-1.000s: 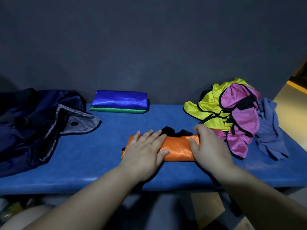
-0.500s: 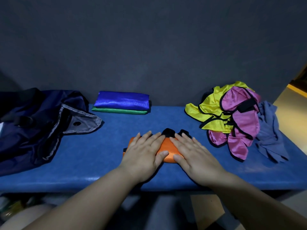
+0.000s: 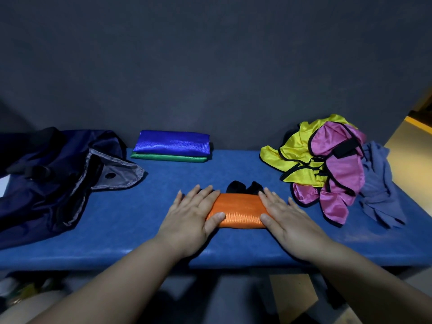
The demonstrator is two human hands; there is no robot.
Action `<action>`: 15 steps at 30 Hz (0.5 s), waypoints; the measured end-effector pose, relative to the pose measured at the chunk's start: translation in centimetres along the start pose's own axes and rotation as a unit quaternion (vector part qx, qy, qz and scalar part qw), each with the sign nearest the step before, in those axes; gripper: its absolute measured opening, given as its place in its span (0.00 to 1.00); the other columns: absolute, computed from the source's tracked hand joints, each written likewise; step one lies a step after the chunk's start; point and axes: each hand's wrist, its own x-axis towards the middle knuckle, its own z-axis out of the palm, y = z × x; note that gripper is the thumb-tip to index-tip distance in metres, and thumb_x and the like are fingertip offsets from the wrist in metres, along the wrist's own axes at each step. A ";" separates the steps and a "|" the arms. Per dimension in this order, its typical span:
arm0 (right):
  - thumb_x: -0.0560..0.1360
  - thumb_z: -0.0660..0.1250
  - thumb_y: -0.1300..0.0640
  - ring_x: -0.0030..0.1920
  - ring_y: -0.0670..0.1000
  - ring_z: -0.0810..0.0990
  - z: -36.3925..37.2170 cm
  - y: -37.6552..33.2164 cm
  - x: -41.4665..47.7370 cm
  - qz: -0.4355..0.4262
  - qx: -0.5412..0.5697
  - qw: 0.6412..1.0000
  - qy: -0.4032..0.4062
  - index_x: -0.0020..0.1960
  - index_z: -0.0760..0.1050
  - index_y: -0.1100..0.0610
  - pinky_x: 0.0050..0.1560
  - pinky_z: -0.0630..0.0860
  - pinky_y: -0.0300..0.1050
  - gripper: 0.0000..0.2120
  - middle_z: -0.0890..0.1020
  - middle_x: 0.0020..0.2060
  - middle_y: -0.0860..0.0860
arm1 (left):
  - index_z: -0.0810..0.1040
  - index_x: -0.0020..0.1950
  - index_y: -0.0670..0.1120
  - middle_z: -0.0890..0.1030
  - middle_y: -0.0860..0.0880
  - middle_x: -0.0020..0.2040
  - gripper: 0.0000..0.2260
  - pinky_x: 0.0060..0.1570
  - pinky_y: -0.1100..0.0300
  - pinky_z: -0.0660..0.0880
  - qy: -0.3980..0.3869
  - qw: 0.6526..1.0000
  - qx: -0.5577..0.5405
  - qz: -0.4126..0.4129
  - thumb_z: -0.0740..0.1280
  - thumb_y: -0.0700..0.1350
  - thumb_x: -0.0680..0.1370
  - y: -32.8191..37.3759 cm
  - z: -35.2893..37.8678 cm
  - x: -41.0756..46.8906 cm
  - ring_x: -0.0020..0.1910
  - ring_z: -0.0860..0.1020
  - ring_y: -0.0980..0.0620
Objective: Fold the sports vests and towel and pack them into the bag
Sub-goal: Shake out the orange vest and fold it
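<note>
Pressing flat, both open palms, left hand [image 3: 191,215] and right hand [image 3: 286,215], smooth the folded orange vest [image 3: 238,212] mid-tabletop [image 3: 140,220]; next it likely joins the folded blue vest [image 3: 173,142] stack.

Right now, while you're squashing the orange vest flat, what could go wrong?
The orange vest looks shiny and slippery, so it may spring open when the left hand and right hand lift off it. Its black straps poke out at the far edge and might pull the fold loose when it is carried. The unfolded pink vest lies close to the right hand, so a sideways move could snag it.
</note>
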 end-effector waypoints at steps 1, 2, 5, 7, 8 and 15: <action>0.63 0.21 0.24 0.76 0.38 0.38 0.1 0.0 0.0 0.003 0.000 1.000 0.001 0.78 0.38 0.46 0.74 0.34 0.40 0.49 0.40 0.76 0.39 | 0.48 0.79 0.59 0.50 0.59 0.79 0.46 0.74 0.54 0.36 -0.003 1.000 -0.001 -0.003 0.26 0.75 0.64 0.0 0.0 -0.1 0.78 0.44 0.56; 0.63 0.21 0.24 0.76 0.38 0.38 0.1 0.0 0.0 0.007 0.000 1.000 0.004 0.78 0.38 0.46 0.75 0.35 0.41 0.50 0.40 0.75 0.39 | 0.48 0.79 0.59 0.49 0.59 0.79 0.47 0.74 0.54 0.36 -0.008 1.000 -0.005 -0.009 0.26 0.76 0.64 -0.1 0.0 -0.1 0.78 0.43 0.56; 0.71 0.28 0.29 0.76 0.39 0.40 -0.1 -0.5 -0.2 0.021 0.004 1.000 0.006 0.79 0.41 0.48 0.76 0.37 0.43 0.41 0.42 0.76 0.39 | 0.47 0.79 0.59 0.47 0.59 0.80 0.42 0.75 0.53 0.36 -0.039 0.998 -0.021 -0.045 0.32 0.75 0.68 -0.8 -0.6 -0.3 0.78 0.44 0.56; 0.80 0.38 0.38 0.77 0.40 0.44 -0.5 -0.9 -0.2 0.039 0.014 0.999 0.005 0.79 0.45 0.49 0.77 0.40 0.44 0.31 0.47 0.78 0.42 | 0.46 0.79 0.59 0.47 0.58 0.80 0.32 0.75 0.50 0.36 -0.061 0.996 -0.009 -0.071 0.41 0.69 0.77 -1.5 -1.2 -0.4 0.78 0.43 0.55; 0.82 0.42 0.41 0.77 0.42 0.47 -0.7 -1.2 -0.1 0.048 0.022 0.999 0.010 0.79 0.47 0.50 0.77 0.42 0.44 0.29 0.50 0.78 0.43 | 0.45 0.79 0.58 0.47 0.57 0.80 0.28 0.75 0.49 0.35 -0.068 0.995 -0.004 -0.079 0.43 0.65 0.80 -1.8 -1.5 -0.4 0.78 0.42 0.55; 0.78 0.62 0.42 0.66 0.51 0.72 -2.5 -1.6 1.3 0.132 0.090 0.983 0.089 0.70 0.72 0.49 0.64 0.68 0.45 0.22 0.75 0.66 0.49 | 0.49 0.80 0.55 0.50 0.50 0.80 0.28 0.75 0.47 0.46 -0.042 0.984 0.042 -0.170 0.51 0.61 0.82 -3.1 -4.0 -0.5 0.79 0.45 0.47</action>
